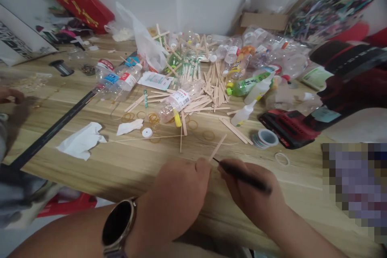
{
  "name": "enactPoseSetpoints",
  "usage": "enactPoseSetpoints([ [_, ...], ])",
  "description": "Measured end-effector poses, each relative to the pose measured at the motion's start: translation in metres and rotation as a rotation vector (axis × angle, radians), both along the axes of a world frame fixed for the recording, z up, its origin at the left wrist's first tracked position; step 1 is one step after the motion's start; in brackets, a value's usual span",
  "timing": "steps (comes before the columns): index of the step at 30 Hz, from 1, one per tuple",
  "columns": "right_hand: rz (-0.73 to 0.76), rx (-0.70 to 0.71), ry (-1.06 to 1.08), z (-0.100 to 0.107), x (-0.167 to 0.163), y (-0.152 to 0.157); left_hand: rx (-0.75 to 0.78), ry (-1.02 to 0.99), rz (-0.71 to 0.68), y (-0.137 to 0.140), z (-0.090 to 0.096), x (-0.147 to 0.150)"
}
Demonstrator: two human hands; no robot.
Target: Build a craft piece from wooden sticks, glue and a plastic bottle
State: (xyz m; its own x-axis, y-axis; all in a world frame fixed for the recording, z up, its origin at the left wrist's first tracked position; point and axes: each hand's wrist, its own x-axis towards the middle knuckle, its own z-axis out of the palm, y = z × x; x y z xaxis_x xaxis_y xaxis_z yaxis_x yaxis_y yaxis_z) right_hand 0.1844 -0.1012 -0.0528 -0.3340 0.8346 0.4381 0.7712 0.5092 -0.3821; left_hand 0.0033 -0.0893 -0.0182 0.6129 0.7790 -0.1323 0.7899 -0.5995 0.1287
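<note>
Near the table's front edge my left hand (178, 195) is closed round a flat wooden craft stick (218, 147), which points up and right out of the fist. My right hand (256, 193) grips a slim black pen-like tool (244, 176), slightly blurred. Its thin dark tip points at the craft stick beside my left thumb; whether the two touch, I cannot tell. Beyond my hands lie more craft sticks (236, 131) and a thin skewer (145, 138). A small white disc (147, 132) and several rubber bands (208, 135) are near them.
A red and black cordless power tool (290, 127) stands at right, by a tape roll (265, 139) and glue bottles (242, 115). Plastic bottles (178, 100) and stick piles crowd the back. A long black bar (57, 129) crosses the left, near another person's hand (10, 94).
</note>
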Motion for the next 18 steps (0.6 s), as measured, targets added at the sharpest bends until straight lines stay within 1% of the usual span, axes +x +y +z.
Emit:
enactPoseSetpoints([
  [2, 0.033, -0.279, 0.141, 0.005, -0.003, -0.001, 0.11, 0.052, -0.082, -0.001, -0.004, -0.002],
  [3, 0.065, -0.396, 0.208, 0.007, -0.005, -0.001, 0.155, 0.072, -0.118, -0.002, -0.005, -0.003],
  [4, 0.086, -0.464, 0.246, 0.008, -0.006, -0.001, 0.176, 0.072, -0.136, -0.002, -0.005, -0.004],
  [5, 0.084, -0.452, 0.249, 0.008, -0.007, -0.002, 0.168, 0.073, -0.133, -0.002, -0.005, -0.005],
  [6, 0.061, -0.369, 0.213, 0.008, -0.006, -0.002, 0.135, 0.075, -0.116, -0.002, -0.004, -0.005],
  [9, 0.004, 0.051, -0.005, 0.002, -0.004, 0.0, -0.004, 0.067, -0.041, 0.0, -0.001, -0.005],
  [10, -0.003, 0.141, -0.05, 0.0, -0.003, 0.0, -0.023, 0.067, -0.03, 0.0, -0.001, -0.004],
  [11, -0.009, 0.152, -0.061, 0.0, -0.004, 0.001, -0.013, 0.071, -0.03, 0.0, -0.003, -0.004],
  [12, -0.015, 0.077, -0.036, 0.0, -0.004, 0.002, 0.025, 0.076, -0.04, 0.0, -0.005, -0.004],
  [15, -0.003, -0.309, 0.159, 0.004, -0.008, 0.003, 0.167, 0.056, -0.089, 0.001, -0.012, -0.004],
  [16, 0.004, -0.384, 0.217, 0.005, -0.01, 0.003, 0.176, 0.021, -0.085, 0.002, -0.013, -0.005],
  [17, -0.003, -0.407, 0.258, 0.005, -0.01, 0.003, 0.148, -0.038, -0.062, 0.004, -0.014, -0.005],
  [18, -0.017, -0.39, 0.279, 0.005, -0.011, 0.004, 0.08, -0.126, -0.023, 0.005, -0.013, -0.005],
])
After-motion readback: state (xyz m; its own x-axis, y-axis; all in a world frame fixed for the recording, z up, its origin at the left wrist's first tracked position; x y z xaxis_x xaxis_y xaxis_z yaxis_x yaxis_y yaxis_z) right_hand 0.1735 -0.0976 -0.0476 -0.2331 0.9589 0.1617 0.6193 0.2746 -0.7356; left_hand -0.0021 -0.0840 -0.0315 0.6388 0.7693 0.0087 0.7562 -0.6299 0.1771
